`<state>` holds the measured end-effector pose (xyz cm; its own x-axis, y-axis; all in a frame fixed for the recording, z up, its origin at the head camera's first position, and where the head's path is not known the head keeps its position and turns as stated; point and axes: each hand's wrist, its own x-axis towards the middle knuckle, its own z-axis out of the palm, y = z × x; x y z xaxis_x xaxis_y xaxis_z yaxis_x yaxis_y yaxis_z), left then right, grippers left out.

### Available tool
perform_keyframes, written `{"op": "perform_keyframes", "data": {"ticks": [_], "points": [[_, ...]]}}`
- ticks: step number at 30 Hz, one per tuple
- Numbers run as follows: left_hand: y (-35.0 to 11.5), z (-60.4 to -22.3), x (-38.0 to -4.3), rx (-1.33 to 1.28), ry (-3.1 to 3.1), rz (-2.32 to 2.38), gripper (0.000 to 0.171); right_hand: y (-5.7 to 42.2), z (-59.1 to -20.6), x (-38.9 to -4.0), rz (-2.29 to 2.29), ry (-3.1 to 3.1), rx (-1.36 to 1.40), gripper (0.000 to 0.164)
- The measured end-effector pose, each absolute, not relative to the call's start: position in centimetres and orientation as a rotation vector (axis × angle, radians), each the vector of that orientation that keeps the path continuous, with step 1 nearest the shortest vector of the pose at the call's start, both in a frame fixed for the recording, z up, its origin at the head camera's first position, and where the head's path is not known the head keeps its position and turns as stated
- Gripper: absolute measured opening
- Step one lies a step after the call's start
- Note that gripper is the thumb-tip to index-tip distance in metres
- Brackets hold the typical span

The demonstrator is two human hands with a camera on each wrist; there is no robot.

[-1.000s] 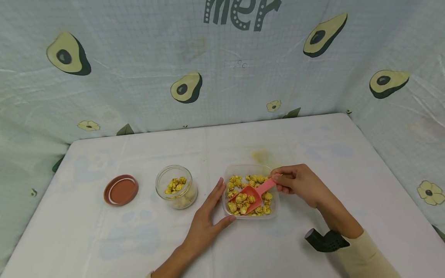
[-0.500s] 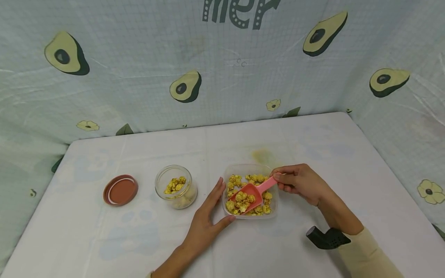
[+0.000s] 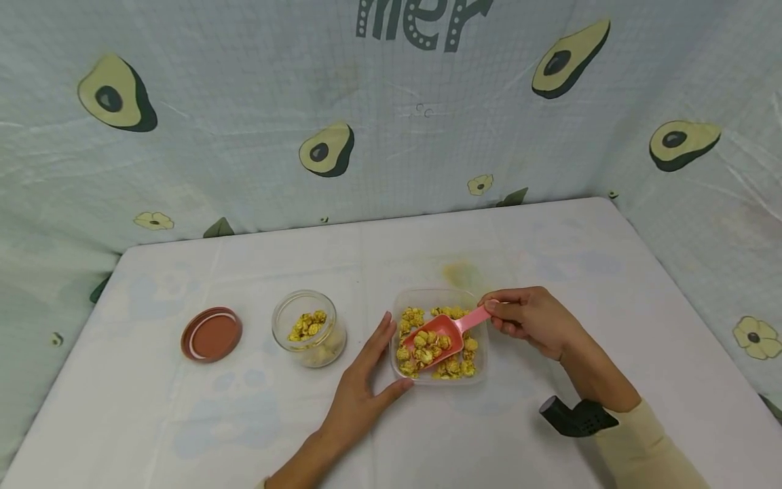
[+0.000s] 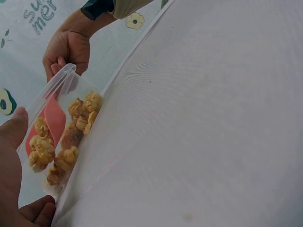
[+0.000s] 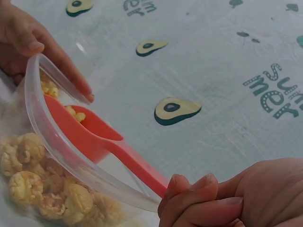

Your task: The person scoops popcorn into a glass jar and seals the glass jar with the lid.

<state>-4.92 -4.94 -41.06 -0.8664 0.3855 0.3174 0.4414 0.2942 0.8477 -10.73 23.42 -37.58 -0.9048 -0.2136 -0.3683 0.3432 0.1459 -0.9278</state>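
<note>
A clear plastic container (image 3: 475, 375) holds yellow caramel popcorn (image 3: 468, 348). Inside it is a pink scoop (image 3: 451, 329), its bowl loaded with popcorn and tilted toward the left wall. My right hand (image 3: 530, 319) pinches the end of the scoop's handle (image 5: 137, 163) above the right rim. My left hand (image 3: 356, 401) lies along the container's left side, with extended fingers touching the wall and the thumb at the near left corner. In the left wrist view, the scoop (image 4: 56, 120) shows through the clear wall.
Left of the container stands a glass jar (image 3: 332, 343) partly filled with popcorn. Farther left a reddish-brown lid (image 3: 212, 335) lies with its inside up. White cloth (image 3: 293, 435) covers the table; an avocado-print sheet (image 3: 403, 156) hangs behind. A black wrist device (image 3: 577, 416) sits at the right sleeve.
The scoop's bowl has risen slightly within the popcorn and shifted a little up and right. My right hand has moved slightly with it. The left hand and container stay put.
</note>
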Motion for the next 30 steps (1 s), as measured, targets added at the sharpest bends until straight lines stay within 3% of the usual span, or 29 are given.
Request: {"op": "perform_keyframes", "data": {"ticks": [9, 30], "points": [[-5.3, -44.1, -5.8, -0.777, -2.524, -1.6, 0.075, 22.6, -37.4, -10.5, -1.779, 2.018, 0.08, 0.04], [-5.3, -44.5, -5.8, -0.784, -2.524, -1.586, 0.075, 23.7, -37.8, -10.8, -1.835, 1.897, 0.064, 0.039]]}}
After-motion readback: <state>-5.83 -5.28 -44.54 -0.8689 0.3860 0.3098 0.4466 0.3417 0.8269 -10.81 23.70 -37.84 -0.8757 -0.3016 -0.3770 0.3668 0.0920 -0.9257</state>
